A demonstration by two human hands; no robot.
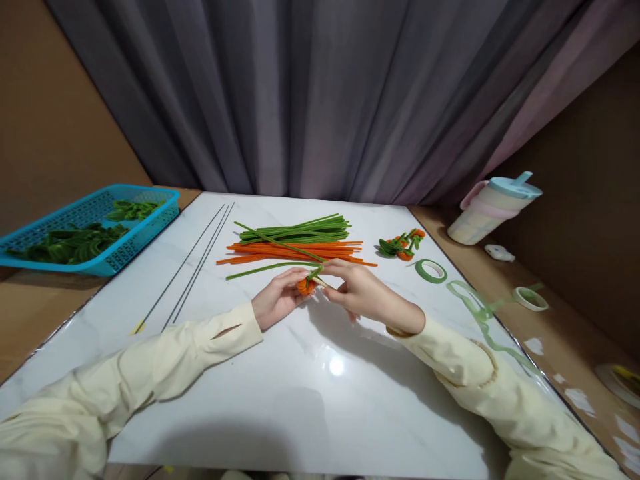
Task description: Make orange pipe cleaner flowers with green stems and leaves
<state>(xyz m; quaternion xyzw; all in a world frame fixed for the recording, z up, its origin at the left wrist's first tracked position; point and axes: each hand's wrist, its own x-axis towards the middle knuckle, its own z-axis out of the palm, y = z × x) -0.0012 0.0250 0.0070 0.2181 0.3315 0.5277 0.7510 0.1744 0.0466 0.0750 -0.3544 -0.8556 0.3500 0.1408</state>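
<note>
L hand (277, 300) pinches round orange fuzzy-wire bloom (305, 287), R hand (367, 291) pinches thin green fuzzy-wire strand (265, 269); light, steady grip prob. best.

White tabletop (240, 387) bears green stems (300, 232), orange stems (295, 251), tape (421, 272).

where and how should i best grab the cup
Probably by the pink handle, coming from the side of the white table: it juts out that way from the upper part of the cup, which stands on its base, so that side looks the easiest hold.
</note>
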